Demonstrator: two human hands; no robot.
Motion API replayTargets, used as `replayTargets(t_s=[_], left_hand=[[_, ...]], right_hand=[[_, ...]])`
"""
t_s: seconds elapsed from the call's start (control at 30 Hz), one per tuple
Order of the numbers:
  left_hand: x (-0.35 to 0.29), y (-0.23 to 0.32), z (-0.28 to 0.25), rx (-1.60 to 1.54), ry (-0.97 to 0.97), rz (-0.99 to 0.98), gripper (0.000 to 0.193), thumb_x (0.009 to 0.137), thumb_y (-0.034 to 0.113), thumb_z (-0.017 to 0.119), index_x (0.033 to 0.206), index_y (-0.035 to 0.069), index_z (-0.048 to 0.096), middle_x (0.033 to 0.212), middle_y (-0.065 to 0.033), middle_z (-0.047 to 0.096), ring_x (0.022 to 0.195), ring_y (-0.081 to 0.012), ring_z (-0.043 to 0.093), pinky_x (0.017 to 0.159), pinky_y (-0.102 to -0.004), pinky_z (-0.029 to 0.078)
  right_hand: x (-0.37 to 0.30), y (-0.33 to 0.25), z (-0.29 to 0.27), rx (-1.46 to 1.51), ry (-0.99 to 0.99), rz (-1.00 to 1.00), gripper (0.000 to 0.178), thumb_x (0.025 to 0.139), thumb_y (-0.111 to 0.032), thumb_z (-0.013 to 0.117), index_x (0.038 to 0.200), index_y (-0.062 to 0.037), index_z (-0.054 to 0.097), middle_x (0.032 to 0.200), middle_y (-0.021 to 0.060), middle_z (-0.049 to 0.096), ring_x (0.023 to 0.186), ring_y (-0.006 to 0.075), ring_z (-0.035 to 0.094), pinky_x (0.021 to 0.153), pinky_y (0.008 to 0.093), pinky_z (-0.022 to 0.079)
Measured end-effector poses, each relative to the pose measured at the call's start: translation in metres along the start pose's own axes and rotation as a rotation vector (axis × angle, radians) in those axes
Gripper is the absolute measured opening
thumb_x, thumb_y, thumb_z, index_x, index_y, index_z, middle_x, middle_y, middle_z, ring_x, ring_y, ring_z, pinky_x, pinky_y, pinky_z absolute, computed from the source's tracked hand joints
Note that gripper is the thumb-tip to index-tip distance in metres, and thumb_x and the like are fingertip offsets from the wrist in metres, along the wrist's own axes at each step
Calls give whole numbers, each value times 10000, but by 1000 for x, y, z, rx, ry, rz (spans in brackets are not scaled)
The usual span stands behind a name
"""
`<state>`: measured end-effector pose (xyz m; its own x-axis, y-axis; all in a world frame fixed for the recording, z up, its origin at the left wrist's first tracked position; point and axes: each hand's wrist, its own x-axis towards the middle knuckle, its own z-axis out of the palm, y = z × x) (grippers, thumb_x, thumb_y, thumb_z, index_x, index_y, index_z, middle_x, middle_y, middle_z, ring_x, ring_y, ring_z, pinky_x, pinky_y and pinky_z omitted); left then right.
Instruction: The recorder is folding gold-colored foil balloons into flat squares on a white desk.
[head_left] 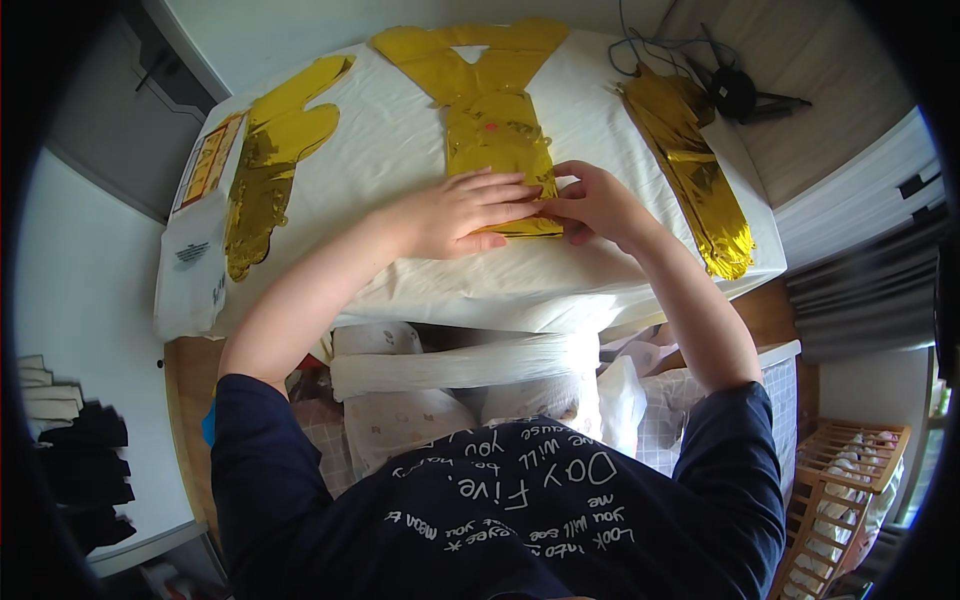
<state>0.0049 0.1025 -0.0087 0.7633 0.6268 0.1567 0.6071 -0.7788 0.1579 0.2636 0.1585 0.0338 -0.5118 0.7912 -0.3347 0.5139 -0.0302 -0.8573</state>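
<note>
The foil (pixel 495 130) at centre frame looks light, slippery, easily creased — best taken by its edge, where the right grip (pixel 606 206) seems pinched on it, the left grip (pixel 450 215) flat, unclenched.

White lettering (pixel 582 472), upside down, on navy T-shirt (pixel 480 560), bodyward of the fingers (pixel 500 194). Far left of fingers: small dark print (pixel 192 252) on white bag (pixel 190 290); bolder characters (pixel 208 160) on red-edged packet (pixel 197 190).
</note>
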Motion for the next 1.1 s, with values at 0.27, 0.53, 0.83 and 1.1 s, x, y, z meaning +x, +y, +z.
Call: replayTargets(t_s=[0.27,0.53,0.83,1.1], left_hand=[[1,6,-4,73,-96,-41,640,1089,482,428,1651,218,269,1693,-57,295,1580,-252,221,1301,-492,152],[2,3,-2,87,-101,-36,642,1083,516,413,1645,232,286,1711,10,262,1590,-241,193,1302,-509,137],[4,2,-2,116,-124,-58,602,1091,447,442,1641,250,295,1716,26,247,1591,-279,186,1297,-525,150],[5,7,-9,101,-210,-102,615,1094,504,387,1644,247,288,1718,10,241,1599,-274,150,1299,-528,134]], right_hand=[[-20,17,8,-35,205,-169,544,971,-146,728,1450,-20,504,1146,127,683,887,157,692,723,291,600],[-62,49,39,-777,349,-931,324,905,-122,733,1208,-11,704,1261,145,676,1155,326,666,1023,428,530],[-63,58,32,-791,314,-953,329,929,-133,713,1241,-30,700,1254,129,695,1177,301,668,1061,433,527],[-38,34,21,-756,181,-832,372,961,-157,680,1312,-36,655,1312,165,656,1192,333,656,1061,430,518]])
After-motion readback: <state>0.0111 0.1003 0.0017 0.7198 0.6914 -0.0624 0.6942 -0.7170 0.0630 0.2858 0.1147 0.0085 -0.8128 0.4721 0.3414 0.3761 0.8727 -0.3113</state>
